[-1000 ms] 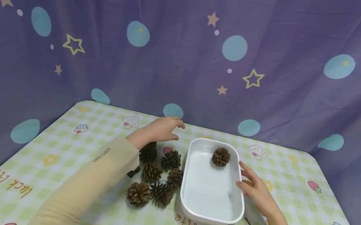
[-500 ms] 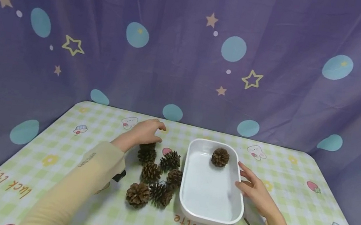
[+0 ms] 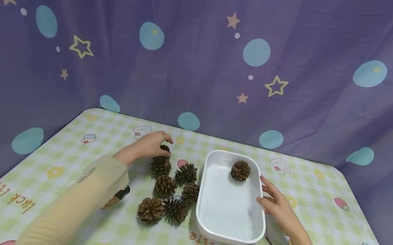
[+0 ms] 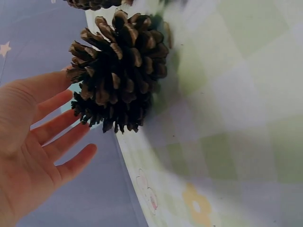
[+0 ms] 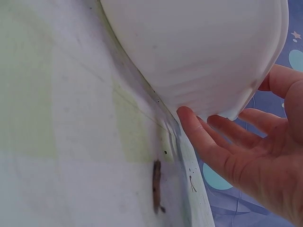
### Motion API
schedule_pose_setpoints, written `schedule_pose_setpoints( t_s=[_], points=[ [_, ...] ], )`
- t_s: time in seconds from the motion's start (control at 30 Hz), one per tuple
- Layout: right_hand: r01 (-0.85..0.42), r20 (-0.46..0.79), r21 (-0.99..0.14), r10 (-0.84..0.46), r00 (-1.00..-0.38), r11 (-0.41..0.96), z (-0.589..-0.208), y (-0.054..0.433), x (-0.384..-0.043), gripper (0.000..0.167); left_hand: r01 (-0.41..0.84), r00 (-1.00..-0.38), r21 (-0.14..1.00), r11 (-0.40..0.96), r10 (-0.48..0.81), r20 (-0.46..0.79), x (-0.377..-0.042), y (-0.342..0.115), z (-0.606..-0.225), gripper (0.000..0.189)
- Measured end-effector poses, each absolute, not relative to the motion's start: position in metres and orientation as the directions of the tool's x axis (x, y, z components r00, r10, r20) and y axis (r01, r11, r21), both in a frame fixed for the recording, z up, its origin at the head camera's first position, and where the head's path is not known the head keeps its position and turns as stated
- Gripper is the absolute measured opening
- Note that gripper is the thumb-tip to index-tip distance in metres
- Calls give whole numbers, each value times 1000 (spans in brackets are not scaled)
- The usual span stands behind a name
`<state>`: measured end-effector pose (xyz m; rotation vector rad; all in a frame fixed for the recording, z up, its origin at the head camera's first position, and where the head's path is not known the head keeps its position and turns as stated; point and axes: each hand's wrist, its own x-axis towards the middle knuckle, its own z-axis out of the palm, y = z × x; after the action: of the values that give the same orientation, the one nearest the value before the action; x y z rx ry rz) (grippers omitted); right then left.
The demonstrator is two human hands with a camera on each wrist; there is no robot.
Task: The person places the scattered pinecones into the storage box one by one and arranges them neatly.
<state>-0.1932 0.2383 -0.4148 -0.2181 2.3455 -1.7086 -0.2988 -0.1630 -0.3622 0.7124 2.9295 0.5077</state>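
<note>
Several brown pine cones lie in a cluster left of a white rectangular dish (image 3: 230, 213). My left hand (image 3: 148, 145) is at the far end of the cluster, its fingers spread loosely around the farthest cone (image 3: 165, 149). In the left wrist view, the thumb tip of the left hand (image 4: 35, 142) meets the edge of a pine cone (image 4: 118, 61), and the other fingers reach behind, not closed. One more pine cone (image 3: 240, 170) sits inside the dish at its far end. With loosely extended fingers, my right hand (image 3: 282, 211) touches the dish's outer right wall.
Nearest the front of the cluster is another pine cone (image 3: 150, 211). A small brown fragment (image 5: 156, 187) lies on the checked tablecloth (image 3: 318, 227) right of the dish. A purple curtain (image 3: 195, 83) hangs behind the table.
My left hand has moved left and slightly down from between the cluster and the dish, arriving at the farthest pine cone. The right hand and dish have stayed put.
</note>
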Motion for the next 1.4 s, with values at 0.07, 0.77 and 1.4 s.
schedule_pose_setpoints(
  t_s=[0.07,0.77,1.4],
  points=[
    [16,-98,-952,-254,-962,306,-415,239,-193,67,435,-887,337,835,462,-1,-299,-164,-364,43],
    [8,-86,-955,-250,-964,298,-415,239,-193,67,419,-897,375,827,441,30,-302,-167,-377,38],
    [11,-91,-954,-255,-963,300,-416,240,-193,68,448,-888,387,806,452,87,-302,-169,-382,34]
  ],
)
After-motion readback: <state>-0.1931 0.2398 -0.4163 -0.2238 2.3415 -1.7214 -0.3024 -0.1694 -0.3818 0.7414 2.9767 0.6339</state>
